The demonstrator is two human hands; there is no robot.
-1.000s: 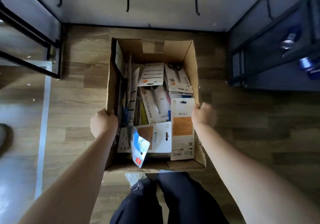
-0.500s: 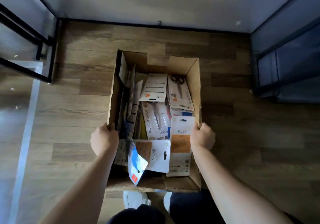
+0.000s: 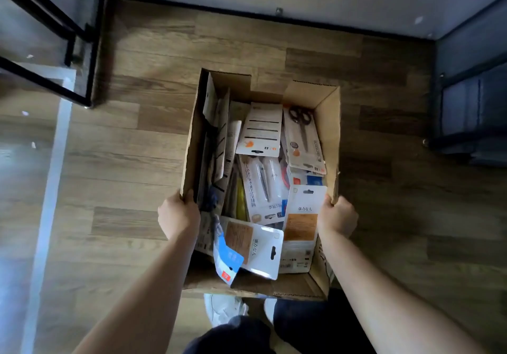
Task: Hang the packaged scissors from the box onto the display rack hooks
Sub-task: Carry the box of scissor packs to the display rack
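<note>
Both hands' fingers curl tight: left hand (image 3: 179, 218) and right hand (image 3: 338, 216) clamp box (image 3: 327, 123) walls

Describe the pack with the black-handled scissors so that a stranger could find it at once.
Look into the cardboard box on the wood floor. The pack lies at its far right corner, against the right wall. It alone shows dark scissors handles.

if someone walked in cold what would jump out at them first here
First, the open cardboard box in the middle of the wooden floor, crammed with carded packages. The left hand grips its left wall and the right hand its right wall. Inside, a black-handled packaged scissors lies at the far right, and a white card with an orange panel sits beside the right hand.
</note>
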